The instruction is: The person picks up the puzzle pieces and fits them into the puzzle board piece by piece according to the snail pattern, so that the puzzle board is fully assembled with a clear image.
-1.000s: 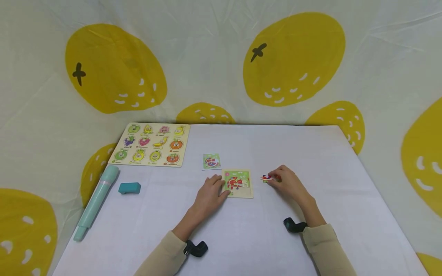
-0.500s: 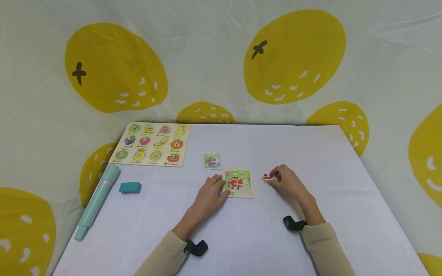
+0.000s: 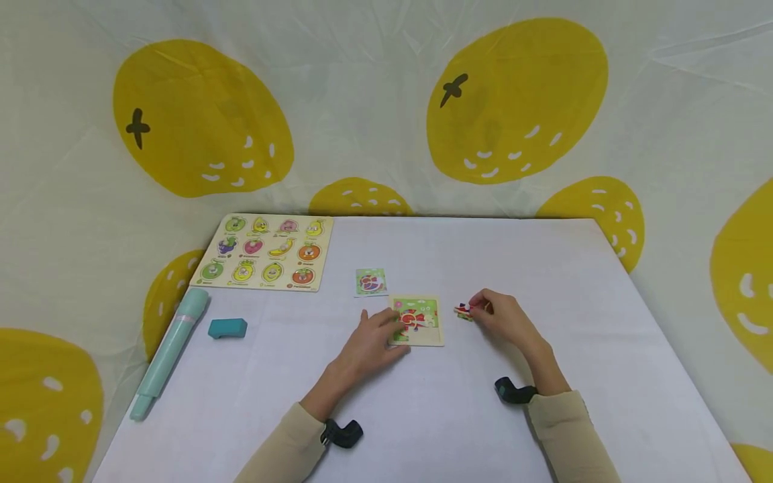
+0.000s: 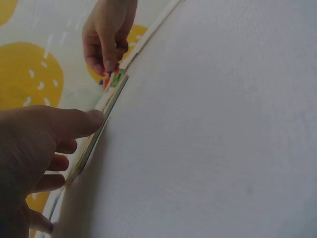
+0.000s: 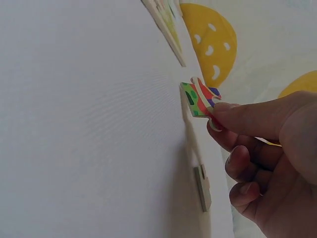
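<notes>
My right hand (image 3: 501,318) pinches a jigsaw puzzle piece (image 5: 200,101) between thumb and index finger, just to the right of the puzzle tray. The piece is green, red, white and purple. Its green edge points down in the right wrist view. The small square puzzle tray (image 3: 432,339) has a pale wooden frame and a partly filled red and green picture; its lower right is bare. At the tray's left side is my left hand (image 3: 370,342), fingers extended and spread over that edge. A small picture card (image 3: 371,282) lies behind the tray.
Another loose puzzle piece (image 5: 203,188) lies on the table below my right hand in the right wrist view. A fruit puzzle board (image 3: 262,253) stands at the back left. Nearer are a mint-green tube-shaped thing (image 3: 169,355) and a teal block (image 3: 227,328).
My left hand's fingers have spread and shifted slightly right over the tray's edge. The puzzle piece in my right hand has turned a little, while that hand stays in nearly the same place.
</notes>
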